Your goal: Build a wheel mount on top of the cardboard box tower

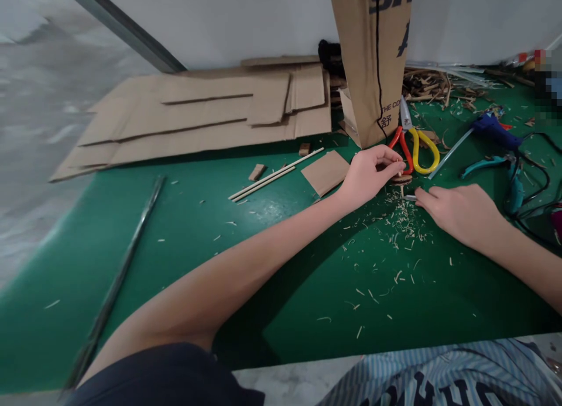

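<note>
My left hand (367, 173) is curled closed, pinching a small round cardboard disc (401, 179) with a thin stick through it, held just above the green floor. My right hand (461, 210) lies low beside it, fingers pressed together on a small metal blade (410, 198) whose tip points toward the disc. Wood shavings (401, 224) are scattered on the floor under and between both hands. Red and yellow scissors (415, 145) lie just beyond my left hand.
Flattened cardboard sheets (206, 110) lie at the back left; an upright cardboard piece (373, 61) stands behind the scissors. Two thin sticks (274, 175), a cardboard square (325, 172), a blue glue gun (496, 128), teal pliers (511, 172) and a long dark rod (118, 283) lie around.
</note>
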Motion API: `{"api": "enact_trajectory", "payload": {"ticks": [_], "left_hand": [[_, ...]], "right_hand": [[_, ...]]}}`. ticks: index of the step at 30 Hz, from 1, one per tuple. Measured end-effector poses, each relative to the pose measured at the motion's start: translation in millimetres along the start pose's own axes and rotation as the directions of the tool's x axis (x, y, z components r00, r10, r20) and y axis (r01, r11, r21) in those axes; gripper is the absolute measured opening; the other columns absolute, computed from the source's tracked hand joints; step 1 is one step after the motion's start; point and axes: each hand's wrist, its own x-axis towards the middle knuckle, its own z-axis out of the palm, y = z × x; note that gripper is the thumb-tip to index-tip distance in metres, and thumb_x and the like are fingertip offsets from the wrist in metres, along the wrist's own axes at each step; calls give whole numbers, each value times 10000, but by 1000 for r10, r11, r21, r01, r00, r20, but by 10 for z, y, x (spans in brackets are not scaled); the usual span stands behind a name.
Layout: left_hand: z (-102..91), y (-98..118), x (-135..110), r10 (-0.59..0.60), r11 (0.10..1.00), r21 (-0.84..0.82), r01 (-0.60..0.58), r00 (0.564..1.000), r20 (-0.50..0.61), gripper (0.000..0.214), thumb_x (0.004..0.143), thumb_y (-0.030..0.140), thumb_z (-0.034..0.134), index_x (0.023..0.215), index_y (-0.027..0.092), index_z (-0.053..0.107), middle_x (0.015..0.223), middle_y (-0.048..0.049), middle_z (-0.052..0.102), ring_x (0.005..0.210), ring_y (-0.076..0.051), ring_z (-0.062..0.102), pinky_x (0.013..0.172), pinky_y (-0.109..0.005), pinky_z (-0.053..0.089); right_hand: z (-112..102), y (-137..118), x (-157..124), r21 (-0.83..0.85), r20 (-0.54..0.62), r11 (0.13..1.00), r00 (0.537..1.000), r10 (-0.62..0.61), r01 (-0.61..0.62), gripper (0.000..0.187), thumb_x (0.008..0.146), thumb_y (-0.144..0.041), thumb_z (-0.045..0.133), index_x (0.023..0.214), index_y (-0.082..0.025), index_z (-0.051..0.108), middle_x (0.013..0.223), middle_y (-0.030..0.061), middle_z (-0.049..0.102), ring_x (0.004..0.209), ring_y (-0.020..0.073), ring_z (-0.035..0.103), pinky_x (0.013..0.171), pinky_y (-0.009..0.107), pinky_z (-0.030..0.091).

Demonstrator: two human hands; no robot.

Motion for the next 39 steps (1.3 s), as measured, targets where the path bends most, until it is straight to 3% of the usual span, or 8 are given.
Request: {"api": "enact_trajectory", "payload": {"ticks": [10, 17, 24, 31, 39], "left_hand": [[-3, 8, -4, 5, 999, 40, -5, 1000, 7, 42, 868, 202, 680, 870, 163, 666, 852, -44, 756, 761, -130, 700, 714, -268, 570], [8, -16, 3, 3, 1000, 7, -3, 1000, 4, 26, 871, 183, 655, 872, 159, 664, 858, -42, 759, 780, -125, 708, 725, -252, 571], [6, 14, -5, -23, 999, -41, 24, 999, 27, 43, 874, 197, 631, 884, 162, 655, 879, -47, 769, 786, -129, 710, 769, -274, 582], [1, 12, -11, -26, 999, -37, 27, 999, 29, 63, 873, 223, 631, 893, 172, 662, 890, -51, 768, 802, -143, 717, 781, -286, 585], [-13, 31, -7, -33, 999, -14, 33, 999, 14, 68, 871, 209, 647, 898, 153, 675, 895, -66, 758, 799, -149, 707, 783, -305, 573]], "right_hand": [[77, 31, 35, -48, -128, 999, 992, 20, -26, 375, 1032, -238, 386, 1300, -165, 638, 780, 47, 705, 493, 123, 513, 490, 303, 120], [88, -20, -39, -47, -44, 998, 998, -38, 36, 350, 996, -204, 431, 1250, -170, 670, 728, 34, 682, 483, 134, 518, 474, 316, 90], [114, 37, 53, -35, -93, 999, 995, 36, -40, 377, 1021, -242, 392, 1287, -200, 655, 769, 35, 697, 498, 129, 505, 495, 312, 110], [78, -3, -29, -16, -55, 997, 996, -70, 69, 360, 983, -156, 412, 1233, -147, 671, 730, 51, 676, 488, 127, 483, 492, 324, 92], [93, 12, 51, -28, -71, 999, 997, 13, -15, 376, 973, -152, 401, 1249, -173, 656, 757, 49, 680, 489, 131, 482, 509, 319, 103]]}}
